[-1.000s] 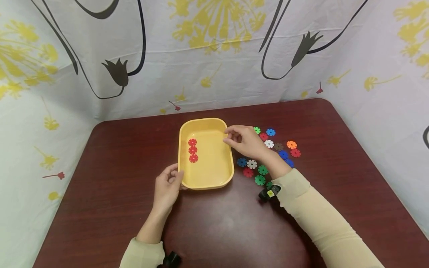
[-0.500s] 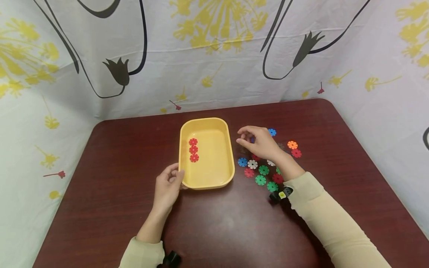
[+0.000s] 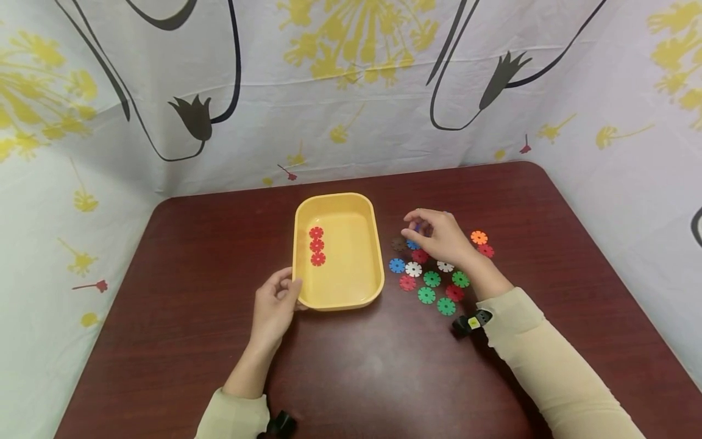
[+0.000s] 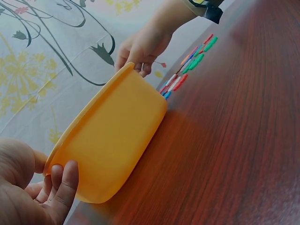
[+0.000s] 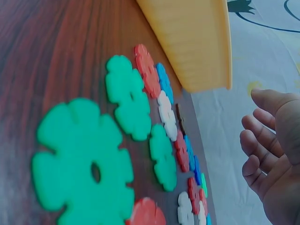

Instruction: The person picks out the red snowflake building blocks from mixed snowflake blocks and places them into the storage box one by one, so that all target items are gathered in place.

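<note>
My left hand (image 3: pixel 274 308) grips the near left corner of a yellow plastic tray (image 3: pixel 351 259), thumb at the rim and fingers against the outer wall. Inside the tray, three red notched discs (image 3: pixel 317 246) lie in a column along the left side. My right hand (image 3: pixel 443 239) hovers over a loose group of coloured notched discs to the tray's right, partly hiding them. Its fingers are loosely curved, and in the right wrist view nothing shows between them. A blue bit shows behind those fingers in the head view, seemingly a disc lying on the table.
Around the right hand lie green discs (image 3: pixel 426 296), white discs (image 3: pixel 414 269), a brown disc (image 3: pixel 398 244) and an orange disc (image 3: pixel 479 237), among several others. The dark wooden table (image 3: pixel 219 256) meets a patterned white cloth (image 3: pixel 378 134) at the back.
My right hand has moved right, from the tray's right rim to above the loose discs. The left hand and the three red discs in the tray keep their places.
</note>
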`<state>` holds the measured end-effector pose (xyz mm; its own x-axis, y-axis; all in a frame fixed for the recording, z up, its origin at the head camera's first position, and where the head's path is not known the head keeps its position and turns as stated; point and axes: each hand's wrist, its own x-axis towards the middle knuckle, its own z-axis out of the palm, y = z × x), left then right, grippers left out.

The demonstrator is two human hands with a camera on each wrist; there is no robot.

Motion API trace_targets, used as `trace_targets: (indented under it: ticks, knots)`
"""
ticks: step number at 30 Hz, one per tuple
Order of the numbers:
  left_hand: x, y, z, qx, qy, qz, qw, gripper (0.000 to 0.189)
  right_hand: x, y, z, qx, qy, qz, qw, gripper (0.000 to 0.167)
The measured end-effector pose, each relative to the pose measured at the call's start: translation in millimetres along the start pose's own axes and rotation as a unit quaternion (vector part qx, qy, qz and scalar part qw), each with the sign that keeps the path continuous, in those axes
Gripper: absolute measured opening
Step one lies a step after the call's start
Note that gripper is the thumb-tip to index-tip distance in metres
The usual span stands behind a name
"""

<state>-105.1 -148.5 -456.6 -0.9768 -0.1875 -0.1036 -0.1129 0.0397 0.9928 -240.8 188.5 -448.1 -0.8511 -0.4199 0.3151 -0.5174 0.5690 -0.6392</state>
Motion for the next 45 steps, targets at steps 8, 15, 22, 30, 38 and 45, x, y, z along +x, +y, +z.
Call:
trace_targets:
  ticks: [8, 15, 22, 30, 38, 45]
  knots:
    - [-0.2, 0.3, -0.4, -0.001, -0.001, -0.003, 1.0000, 0.036, -7.2, 8, -7, -0.005, 0.013, 0.004, 0.9999, 0.024]
    - [0.0, 0.4, -0.7, 0.002, 0.000, -0.004, 1.0000, 0.035, -14.3, 14, -11, -0.004, 0.014, 0.016, 0.9998, 0.025]
    - [-0.6, 2.2, -0.3, 0.003, -0.001, -0.004, 1.0000, 0.036, -22.8, 19, -19, -0.009, 0.013, 0.047, 0.9988, 0.026]
    - [0.0, 0.5, -0.2, 0.003, 0.000, 0.000, 1.0000, 0.036, -34.3, 29, -28, -0.007, 0.012, 0.078, 0.9968, 0.029]
    - [1.5, -0.9, 1.1, 0.009, 0.007, -0.002, 0.9999, 0.036, -43.5, 36, -34, -0.006, 0.026, 0.087, 0.9958, 0.024]
    - [1.1, -0.9, 0.8, 0.013, 0.007, -0.006, 0.9999, 0.037, -48.2, 41, -40, -0.018, 0.035, 0.093, 0.9949, 0.026]
